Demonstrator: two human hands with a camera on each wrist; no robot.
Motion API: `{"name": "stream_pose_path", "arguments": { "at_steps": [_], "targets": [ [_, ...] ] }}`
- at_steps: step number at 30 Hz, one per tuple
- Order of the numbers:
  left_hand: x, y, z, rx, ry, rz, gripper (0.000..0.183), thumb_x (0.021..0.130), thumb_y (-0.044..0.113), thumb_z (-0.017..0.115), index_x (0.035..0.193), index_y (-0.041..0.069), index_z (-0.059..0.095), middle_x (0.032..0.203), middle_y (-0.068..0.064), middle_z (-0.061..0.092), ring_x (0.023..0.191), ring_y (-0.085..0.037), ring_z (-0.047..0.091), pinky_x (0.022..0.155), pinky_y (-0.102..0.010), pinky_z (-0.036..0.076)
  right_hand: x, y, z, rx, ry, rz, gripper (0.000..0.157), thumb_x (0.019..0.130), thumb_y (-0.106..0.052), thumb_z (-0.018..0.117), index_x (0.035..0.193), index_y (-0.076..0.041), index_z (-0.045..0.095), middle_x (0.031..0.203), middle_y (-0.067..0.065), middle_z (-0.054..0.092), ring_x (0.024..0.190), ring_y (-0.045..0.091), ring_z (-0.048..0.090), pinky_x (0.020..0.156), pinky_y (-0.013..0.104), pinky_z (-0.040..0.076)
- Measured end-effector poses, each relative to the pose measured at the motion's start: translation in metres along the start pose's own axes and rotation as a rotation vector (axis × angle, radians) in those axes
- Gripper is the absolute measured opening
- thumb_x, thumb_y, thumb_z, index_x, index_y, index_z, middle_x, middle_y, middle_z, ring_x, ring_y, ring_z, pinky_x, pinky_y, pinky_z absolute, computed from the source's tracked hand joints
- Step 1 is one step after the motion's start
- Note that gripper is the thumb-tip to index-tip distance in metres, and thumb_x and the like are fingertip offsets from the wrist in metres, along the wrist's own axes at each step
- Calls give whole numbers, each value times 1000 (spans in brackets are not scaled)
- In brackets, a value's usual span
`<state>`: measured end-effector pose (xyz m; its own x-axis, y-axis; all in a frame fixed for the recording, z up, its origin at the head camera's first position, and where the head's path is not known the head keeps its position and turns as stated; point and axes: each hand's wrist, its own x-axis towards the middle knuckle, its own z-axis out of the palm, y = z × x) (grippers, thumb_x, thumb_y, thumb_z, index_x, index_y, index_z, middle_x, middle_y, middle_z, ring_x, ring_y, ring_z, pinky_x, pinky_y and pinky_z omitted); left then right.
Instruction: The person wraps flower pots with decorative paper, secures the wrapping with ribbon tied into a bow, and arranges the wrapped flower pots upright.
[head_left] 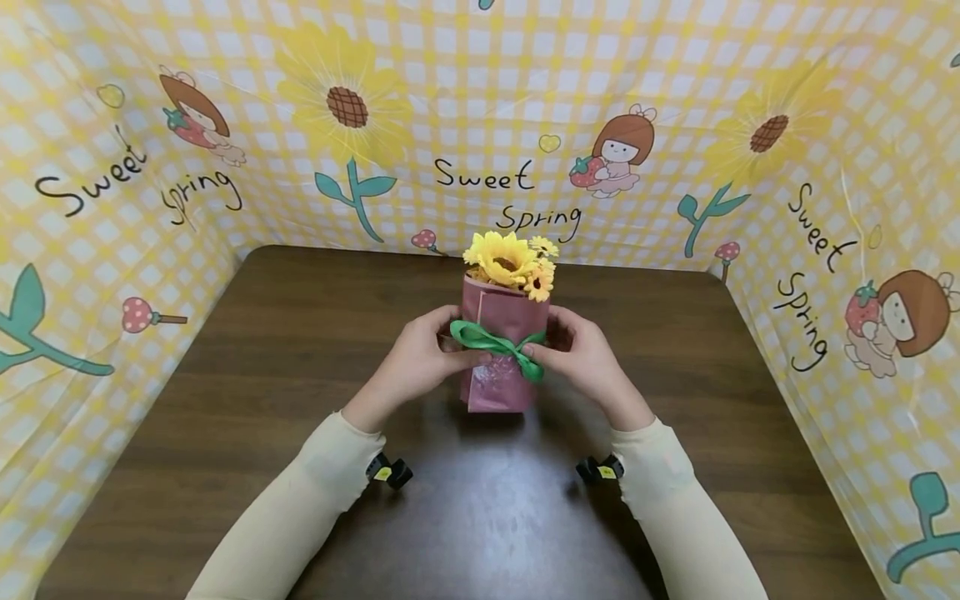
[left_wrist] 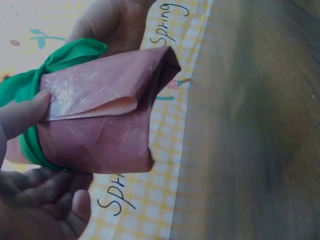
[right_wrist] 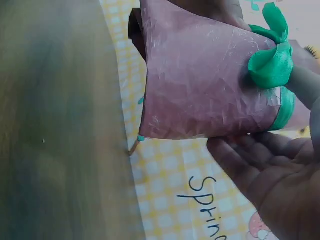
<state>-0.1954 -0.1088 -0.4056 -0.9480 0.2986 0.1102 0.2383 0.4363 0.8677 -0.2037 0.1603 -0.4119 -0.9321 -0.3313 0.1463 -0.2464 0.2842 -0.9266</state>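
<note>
A small bouquet in dusty-pink wrapping paper [head_left: 487, 392] stands upright between my two hands. Yellow artificial flowers [head_left: 502, 258], a large sunflower and smaller blooms, show at its top. Round its middle runs a green ribbon [head_left: 491, 340], tied in a bow at the front. My left hand [head_left: 426, 354] grips the left side, thumb on the front by the ribbon and fingers behind. On the other side my right hand [head_left: 588, 354] holds it, thumb pressing near the bow. In the left wrist view an overlapping paper flap [left_wrist: 95, 92] stands slightly away at the lower end.
A dark brown wooden table [head_left: 300, 308] lies beneath. Yellow checked cloth [head_left: 480, 100] printed with flowers, figures and lettering surrounds its back and sides. A small black camera is strapped to each wrist over cream sleeves [head_left: 330, 467].
</note>
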Motion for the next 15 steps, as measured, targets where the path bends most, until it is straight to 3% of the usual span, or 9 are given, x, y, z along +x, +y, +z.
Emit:
{"name": "stream_pose_path", "arguments": {
  "at_steps": [8,15],
  "targets": [
    [3,-6,1,-8,8,91,50,83,11,81,129,14,62,108,-2,68,92,-23,65,77,-38,56,1,4,0,1,6,-124,56,86,-16,84,137,-15,60,126,4,66,116,20,64,102,38,53],
    [8,-18,5,87,-17,110,52,85,12,82,132,14,60,116,0,68,101,-19,65,91,-45,56,6,19,5,-63,-40,-134,69,82,-9,87,144,-17,56,141,3,54,129,20,54,108,43,48]
  ]
}}
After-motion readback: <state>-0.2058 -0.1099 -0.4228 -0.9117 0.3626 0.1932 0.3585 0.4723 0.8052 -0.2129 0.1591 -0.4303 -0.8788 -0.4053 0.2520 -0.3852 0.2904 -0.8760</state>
